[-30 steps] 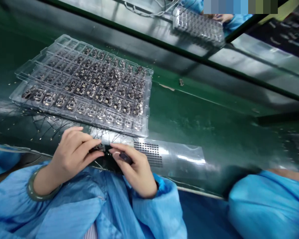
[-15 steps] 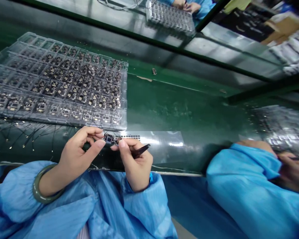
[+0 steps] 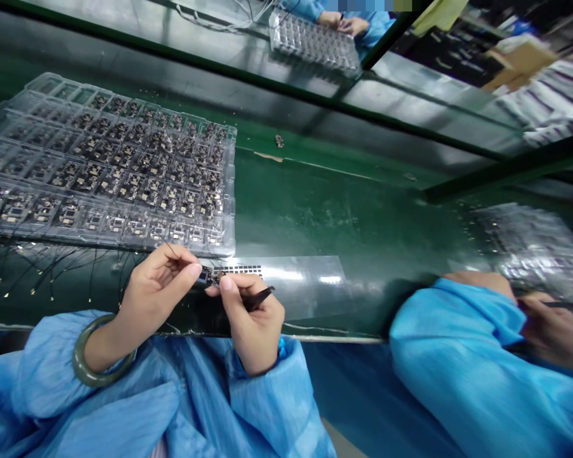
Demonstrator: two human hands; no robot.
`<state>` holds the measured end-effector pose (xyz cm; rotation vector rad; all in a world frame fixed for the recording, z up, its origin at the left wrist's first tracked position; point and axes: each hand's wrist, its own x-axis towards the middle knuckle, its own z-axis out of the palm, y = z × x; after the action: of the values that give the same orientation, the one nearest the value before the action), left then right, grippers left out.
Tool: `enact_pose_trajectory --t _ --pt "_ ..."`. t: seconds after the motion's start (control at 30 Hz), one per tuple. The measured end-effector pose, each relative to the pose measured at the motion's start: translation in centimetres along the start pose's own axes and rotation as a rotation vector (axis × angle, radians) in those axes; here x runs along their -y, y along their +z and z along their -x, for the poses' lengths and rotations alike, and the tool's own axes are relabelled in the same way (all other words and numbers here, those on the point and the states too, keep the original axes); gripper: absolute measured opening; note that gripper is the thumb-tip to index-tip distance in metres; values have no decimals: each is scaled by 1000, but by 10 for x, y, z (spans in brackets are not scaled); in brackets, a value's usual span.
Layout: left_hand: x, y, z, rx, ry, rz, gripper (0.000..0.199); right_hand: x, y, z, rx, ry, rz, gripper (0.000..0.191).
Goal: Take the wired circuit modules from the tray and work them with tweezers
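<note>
Between my two hands is a small dark circuit board (image 3: 204, 275), held just above the near edge of the bench. My left hand (image 3: 157, 289) pinches its left end between thumb and forefinger. At the board's right end are the thumb and fingertips of my right hand (image 3: 253, 321). That hand also grips black tweezers (image 3: 261, 296), whose back end sticks out to the right; their tips are hidden. Right behind my fingers lies a clear plastic sheet (image 3: 310, 286) with rows of small black squares (image 3: 241, 270).
Clear compartment trays (image 3: 229, 191) filled with circuit boards stand at the left. Thin black cables (image 3: 52, 270) lie in front of them. A co-worker's blue sleeve (image 3: 458, 324) is close on my right. One loose part (image 3: 279, 140) lies farther back, near a green frame bar (image 3: 305, 86).
The view has shifted, so the bench and trays appear a little farther left and lower. My left thumb now covers more of the board. Both hands keep their grip.
</note>
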<state>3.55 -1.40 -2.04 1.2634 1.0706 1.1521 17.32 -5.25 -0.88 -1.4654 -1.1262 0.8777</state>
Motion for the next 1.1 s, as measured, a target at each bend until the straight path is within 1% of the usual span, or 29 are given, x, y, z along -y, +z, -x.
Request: enact_pose_trajectory --t 0.13,0.33,0.43,0.5,0.63,0.73,0.77,0.87,1.0,1.1 --pt "-2 2 0 -20 10 -16 3 1 1 -1 -28 -49 9 15" --pt "-5 5 -1 -29 -29 17 5 2 5 1 -70 -84 31 12" --pt "-5 6 -3 -34 10 67 10 0 5 3 -48 -144 61 10" --pt "-5 6 -4 -37 23 96 13 -2 4 4 -34 -153 77 10" --pt "-5 6 -5 -9 -62 76 11 -2 2 4 -67 -115 85 15" --pt "1 6 -6 9 -78 107 12 -4 2 2 -85 -171 81 17" --pt "3 5 -5 -3 -72 130 13 -5 2 2 -87 -201 81 16" --pt "10 4 -3 -2 -101 190 16 -9 3 2 -75 -259 89 15" --pt "11 1 2 7 -134 228 20 -12 3 5 -30 -246 100 12" --pt "10 0 2 26 -161 234 19 -14 3 6 -20 -256 85 11"
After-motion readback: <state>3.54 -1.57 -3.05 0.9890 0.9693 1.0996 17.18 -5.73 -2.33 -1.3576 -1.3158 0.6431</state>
